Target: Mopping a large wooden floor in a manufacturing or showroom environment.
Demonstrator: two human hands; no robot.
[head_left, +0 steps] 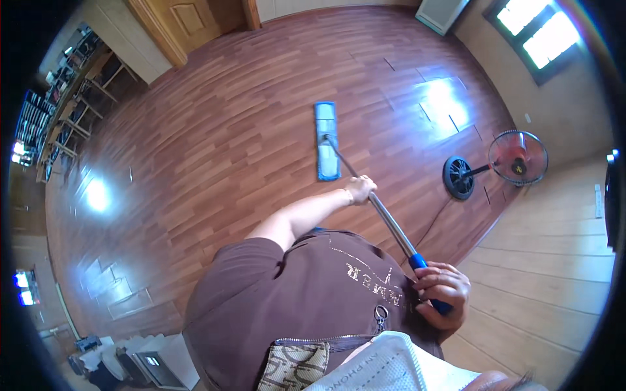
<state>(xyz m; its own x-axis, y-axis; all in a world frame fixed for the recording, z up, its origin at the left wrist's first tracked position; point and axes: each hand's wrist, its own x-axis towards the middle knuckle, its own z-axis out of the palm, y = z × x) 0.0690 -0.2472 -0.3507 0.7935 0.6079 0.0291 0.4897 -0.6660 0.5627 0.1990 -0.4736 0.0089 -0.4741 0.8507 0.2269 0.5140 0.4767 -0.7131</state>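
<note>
A flat mop point(327, 156) with a long blue-edged head lies on the wood-look floor ahead of me. Its metal pole point(393, 226) slants back toward my right side and ends in a blue grip point(418, 261). Partway down the pole, my left hand point(360, 189) is wrapped around the metal. My right hand point(445, 294) closes around the blue grip at the top end, close to my body. The mop head rests flat, with its long side running away from me.
A red standing fan point(519, 158) with a round black base point(458, 178) is on the right, its cord trailing over the floor. A wooden door point(194, 23) stands far left, a white cabinet point(441, 14) far right. Desks and chairs point(78, 117) line the left wall.
</note>
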